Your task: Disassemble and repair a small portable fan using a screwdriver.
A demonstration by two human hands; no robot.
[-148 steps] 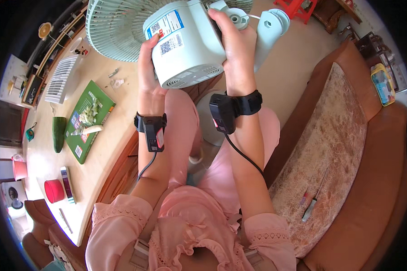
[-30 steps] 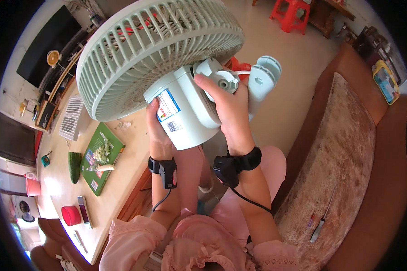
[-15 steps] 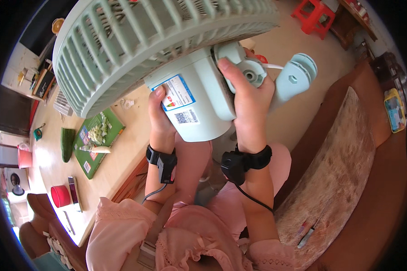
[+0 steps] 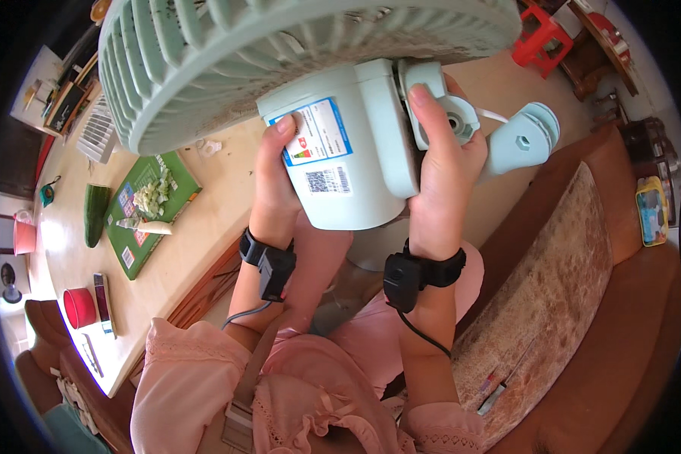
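A: Where's the fan (image 4: 372, 132) right now?

B: In the air, between the left grip (image 4: 275, 180) and the right grip (image 4: 445, 170), with its ribbed cage (image 4: 185, 87) above both.

A: Is either grip loose?

B: No — both are clamped on it. The left thumb lies over the edge of a blue-bordered label (image 4: 321, 129) on the housing; the right thumb presses on the hinge piece (image 4: 424, 74). The other fingers go behind, mostly hidden.

A: And that flared bit?

B: A stem piece (image 4: 511, 147), just right of the right grip. A white cord (image 4: 492, 115) shows between the two.

A: What's off to the left grip's left?

B: The tabletop (image 4: 223, 193) — there's a green board (image 4: 188, 180) bearing chopped pale-green pieces (image 4: 153, 195) and a knife (image 4: 157, 227), then a cucumber (image 4: 96, 215) farther out. A red pot (image 4: 79, 307) stands lower down.

A: Other side?

B: Well below the right grip, a screwdriver (image 4: 492, 398) lies on a mottled brown seat (image 4: 541, 287). A red stool (image 4: 541, 39) stands above and to its right, well apart.
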